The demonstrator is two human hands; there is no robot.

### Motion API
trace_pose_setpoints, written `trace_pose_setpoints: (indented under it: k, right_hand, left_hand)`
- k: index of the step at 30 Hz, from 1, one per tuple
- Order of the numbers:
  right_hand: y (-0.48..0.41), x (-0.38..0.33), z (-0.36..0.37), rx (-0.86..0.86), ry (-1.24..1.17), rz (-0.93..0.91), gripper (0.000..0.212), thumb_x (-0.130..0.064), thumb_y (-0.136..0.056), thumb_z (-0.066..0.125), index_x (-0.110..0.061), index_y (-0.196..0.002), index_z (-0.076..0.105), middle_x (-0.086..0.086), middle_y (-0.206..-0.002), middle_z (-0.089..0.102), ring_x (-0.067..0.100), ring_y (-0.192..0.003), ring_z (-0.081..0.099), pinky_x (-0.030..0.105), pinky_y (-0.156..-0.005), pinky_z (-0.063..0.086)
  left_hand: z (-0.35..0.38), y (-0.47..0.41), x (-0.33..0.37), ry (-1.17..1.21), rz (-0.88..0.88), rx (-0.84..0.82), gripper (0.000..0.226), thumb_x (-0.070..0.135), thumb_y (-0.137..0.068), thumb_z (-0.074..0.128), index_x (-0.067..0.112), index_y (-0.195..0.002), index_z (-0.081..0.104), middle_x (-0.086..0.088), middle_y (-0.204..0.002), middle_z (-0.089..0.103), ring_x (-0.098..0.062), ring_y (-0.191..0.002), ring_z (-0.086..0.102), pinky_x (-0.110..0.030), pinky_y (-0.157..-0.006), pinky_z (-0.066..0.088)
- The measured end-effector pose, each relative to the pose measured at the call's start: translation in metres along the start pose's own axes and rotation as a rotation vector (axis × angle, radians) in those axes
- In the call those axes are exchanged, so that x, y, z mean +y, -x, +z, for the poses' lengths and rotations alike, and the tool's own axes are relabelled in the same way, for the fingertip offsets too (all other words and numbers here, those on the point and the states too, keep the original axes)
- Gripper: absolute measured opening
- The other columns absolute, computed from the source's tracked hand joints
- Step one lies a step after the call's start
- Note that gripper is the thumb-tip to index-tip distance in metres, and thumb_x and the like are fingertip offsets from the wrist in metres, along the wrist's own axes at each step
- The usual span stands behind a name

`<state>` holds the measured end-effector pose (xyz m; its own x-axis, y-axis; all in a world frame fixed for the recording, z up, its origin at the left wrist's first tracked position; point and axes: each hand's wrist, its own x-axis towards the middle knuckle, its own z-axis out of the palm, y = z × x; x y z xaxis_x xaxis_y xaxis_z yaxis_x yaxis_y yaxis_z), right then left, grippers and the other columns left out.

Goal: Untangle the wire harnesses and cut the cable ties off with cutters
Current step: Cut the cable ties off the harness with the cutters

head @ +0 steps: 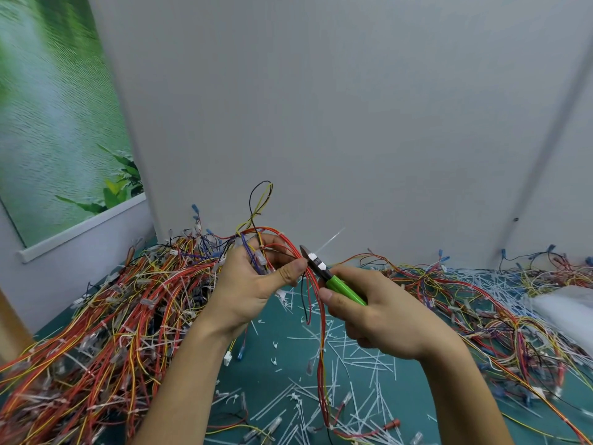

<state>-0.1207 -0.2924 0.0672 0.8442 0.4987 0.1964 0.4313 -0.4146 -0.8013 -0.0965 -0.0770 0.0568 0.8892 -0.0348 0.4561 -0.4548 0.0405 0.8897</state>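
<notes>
My left hand (253, 284) grips a wire harness (316, 303) of red, yellow and black wires above the green mat, thumb pressed on the bundle. My right hand (378, 313) holds green-handled cutters (333, 277), whose dark jaws sit against the red wires right beside my left thumb. A thin white cable tie tail (330, 240) sticks up to the right from the jaws. The harness loops above my left hand and hangs down between my arms.
A big heap of tangled harnesses (106, 316) fills the left side. More wires (481, 303) lie on the right, with a white bag (564, 309) at the far right. Cut tie pieces (321, 380) litter the green mat (282, 319). A grey wall stands behind.
</notes>
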Motion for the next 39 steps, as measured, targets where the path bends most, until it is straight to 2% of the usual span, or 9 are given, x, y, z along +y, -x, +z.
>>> trace_pose_setpoints:
  k: [5,11,17,21,24,28,31,35,39]
  right_hand:
    - [-0.001,0.000,0.004,-0.037,-0.108,0.053,0.025,-0.036,-0.104,0.058,-0.012,-0.101,0.052,0.006,-0.073,0.044,0.019,-0.052,0.048,0.031,-0.049,0.042]
    - [0.005,-0.006,-0.002,-0.100,-0.070,0.001,0.016,-0.031,-0.105,0.058,-0.029,-0.089,0.056,-0.003,-0.065,0.053,0.020,-0.052,0.055,0.034,-0.050,0.048]
    - [0.008,-0.006,-0.009,-0.116,-0.016,-0.028,0.009,-0.026,-0.104,0.059,-0.029,-0.096,0.061,-0.005,-0.072,0.062,0.015,-0.063,0.063,0.031,-0.060,0.054]
    - [0.009,-0.005,-0.007,-0.105,-0.030,-0.025,0.015,-0.029,-0.105,0.058,-0.027,-0.090,0.059,0.002,-0.073,0.056,0.020,-0.058,0.058,0.036,-0.054,0.054]
    - [0.006,-0.005,-0.003,-0.062,-0.057,-0.020,0.017,-0.036,-0.104,0.058,-0.031,-0.088,0.058,0.001,-0.071,0.051,0.022,-0.055,0.054,0.036,-0.049,0.051]
    - [0.001,-0.004,0.004,-0.017,-0.066,0.008,0.020,-0.038,-0.105,0.056,-0.019,-0.098,0.057,-0.001,-0.073,0.050,0.022,-0.054,0.052,0.046,-0.050,0.052]
    - [-0.004,-0.004,0.010,-0.002,-0.152,0.032,0.019,-0.033,-0.105,0.056,-0.022,-0.091,0.054,0.000,-0.074,0.052,0.028,-0.055,0.055,0.058,-0.052,0.054]
    - [-0.007,-0.003,0.013,-0.012,-0.329,0.071,0.021,-0.026,-0.105,0.056,-0.009,-0.093,0.052,-0.004,-0.070,0.053,0.025,-0.056,0.059,0.049,-0.055,0.059]
    - [-0.011,0.003,0.012,-0.020,-0.516,0.088,0.027,-0.025,-0.105,0.057,0.001,-0.101,0.052,0.009,-0.080,0.049,0.026,-0.057,0.056,0.044,-0.055,0.059]
  left_hand:
    - [-0.002,-0.001,-0.001,-0.035,0.021,0.003,0.034,0.021,-0.071,0.081,0.005,-0.094,0.063,-0.003,-0.079,0.075,-0.017,-0.076,0.072,-0.024,-0.072,0.058]
    - [-0.006,0.000,-0.002,-0.060,0.024,-0.036,0.037,0.021,-0.071,0.083,0.004,-0.096,0.061,-0.002,-0.079,0.074,-0.017,-0.076,0.071,-0.023,-0.074,0.056]
    - [-0.007,0.001,-0.002,-0.049,0.026,-0.070,0.035,0.021,-0.071,0.084,0.009,-0.096,0.063,-0.003,-0.082,0.074,-0.022,-0.081,0.072,-0.026,-0.078,0.058]
    - [-0.007,0.000,-0.003,-0.079,0.013,-0.069,0.039,0.024,-0.071,0.084,0.006,-0.098,0.063,-0.008,-0.085,0.074,-0.028,-0.084,0.073,-0.031,-0.080,0.059]
    - [-0.007,-0.001,-0.004,-0.075,0.007,-0.042,0.039,0.025,-0.071,0.084,0.005,-0.097,0.063,-0.007,-0.083,0.075,-0.023,-0.081,0.073,-0.027,-0.078,0.058]
    - [-0.003,-0.003,-0.005,-0.022,-0.007,0.021,0.029,0.023,-0.071,0.084,0.009,-0.090,0.068,-0.008,-0.081,0.076,-0.020,-0.077,0.073,-0.025,-0.073,0.058]
    - [0.000,-0.003,-0.004,0.021,-0.028,0.041,0.022,0.023,-0.075,0.083,0.008,-0.088,0.073,-0.012,-0.083,0.076,-0.019,-0.077,0.072,-0.026,-0.072,0.057]
    - [0.000,-0.003,-0.001,0.175,-0.176,0.077,0.032,0.033,-0.079,0.077,0.003,-0.087,0.074,-0.017,-0.084,0.073,-0.024,-0.079,0.070,-0.037,-0.076,0.060]
    - [-0.009,-0.006,0.004,0.378,-0.323,0.112,0.044,0.032,-0.086,0.070,-0.009,-0.101,0.070,-0.025,-0.094,0.075,-0.031,-0.087,0.075,-0.031,-0.069,0.063]
